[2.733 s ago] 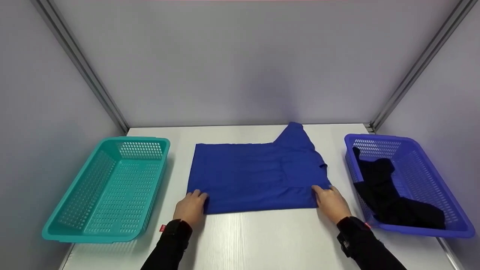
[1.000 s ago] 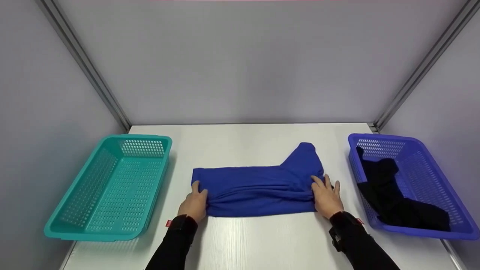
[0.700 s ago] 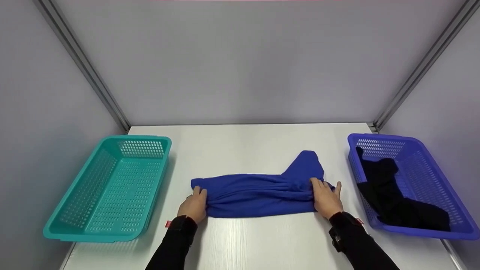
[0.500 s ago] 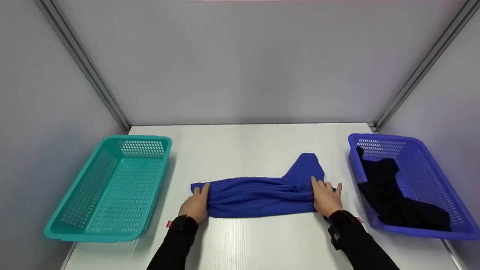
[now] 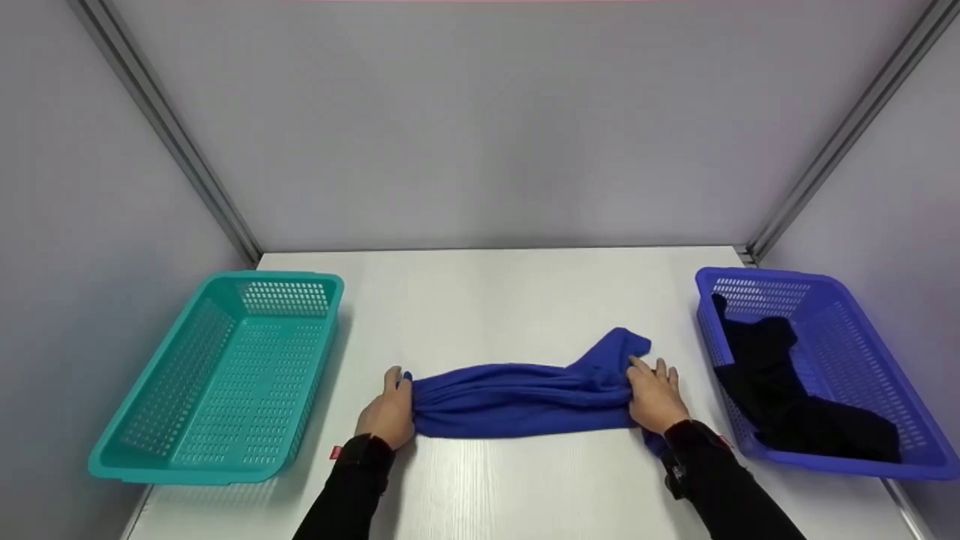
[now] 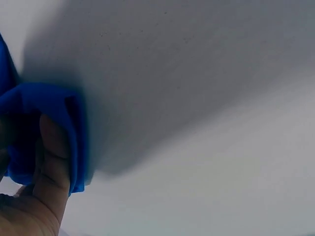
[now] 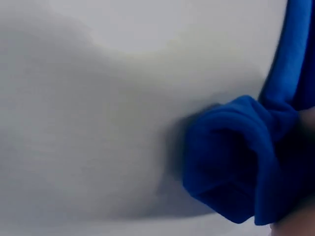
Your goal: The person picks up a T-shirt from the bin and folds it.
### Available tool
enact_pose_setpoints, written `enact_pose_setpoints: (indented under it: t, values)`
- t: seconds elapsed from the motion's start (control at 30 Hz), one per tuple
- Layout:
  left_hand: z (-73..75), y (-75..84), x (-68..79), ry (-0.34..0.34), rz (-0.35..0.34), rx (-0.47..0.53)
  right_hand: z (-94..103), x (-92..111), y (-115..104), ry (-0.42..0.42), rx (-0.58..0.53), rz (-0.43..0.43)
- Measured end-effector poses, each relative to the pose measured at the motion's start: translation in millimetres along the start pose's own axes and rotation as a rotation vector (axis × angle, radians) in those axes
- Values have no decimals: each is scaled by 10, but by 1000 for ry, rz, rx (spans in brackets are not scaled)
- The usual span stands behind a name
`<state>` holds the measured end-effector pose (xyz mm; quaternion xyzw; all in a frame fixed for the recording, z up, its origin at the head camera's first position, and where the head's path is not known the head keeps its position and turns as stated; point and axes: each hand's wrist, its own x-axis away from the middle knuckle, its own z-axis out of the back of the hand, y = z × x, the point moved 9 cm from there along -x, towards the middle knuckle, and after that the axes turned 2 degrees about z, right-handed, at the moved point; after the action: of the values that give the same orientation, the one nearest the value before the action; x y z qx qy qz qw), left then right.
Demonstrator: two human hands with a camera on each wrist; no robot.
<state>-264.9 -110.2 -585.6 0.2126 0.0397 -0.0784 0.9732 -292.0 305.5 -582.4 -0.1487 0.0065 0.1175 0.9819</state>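
A blue shirt (image 5: 517, 401) lies gathered into a long, narrow bundle across the white table, with a sleeve-like flap sticking up at its right end. My left hand (image 5: 387, 412) grips the bundle's left end. In the left wrist view a finger (image 6: 55, 169) reaches inside a loop of the blue fabric (image 6: 44, 96). At the other end my right hand (image 5: 657, 397) holds the cloth, and a bit of fabric hangs below that wrist. The right wrist view shows a rolled, open fold of the shirt (image 7: 224, 128); most of the right hand is out of that frame.
A teal perforated basket (image 5: 304, 420) with nothing in it stands on the left. On the right is a purple basket (image 5: 915, 420) holding black cloth (image 5: 810, 420). Grey panels (image 5: 480, 135) enclose the white table (image 5: 480, 300) at the back and sides.
The shirt, flat and wide at first, has been drawn in from its far edge toward me into a narrow bundle. The flap at its right has come down. Both hands stay at the ends.
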Motion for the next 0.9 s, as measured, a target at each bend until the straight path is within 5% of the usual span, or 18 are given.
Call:
enact_pose_setpoints:
  t: [0.2, 0.33, 0.43, 0.73, 0.9]
  values:
    - [-41, -47, 3, -29, 8, 29, -7, 15, 83, -83, -69, -21]
    - [-17, -144, 2, -78, 119, 127, -9, 22, 121, -147, -176, -45]
    - [55, -174, -18, -38, 187, 166, 27, -2, 117, -135, -237, -47]
    - [264, 37, -149, 160, 72, 123, 90, -139, 110, -91, -238, -131]
    - [278, 71, -173, 180, 38, 154, 42, -179, 152, -137, -171, -218]
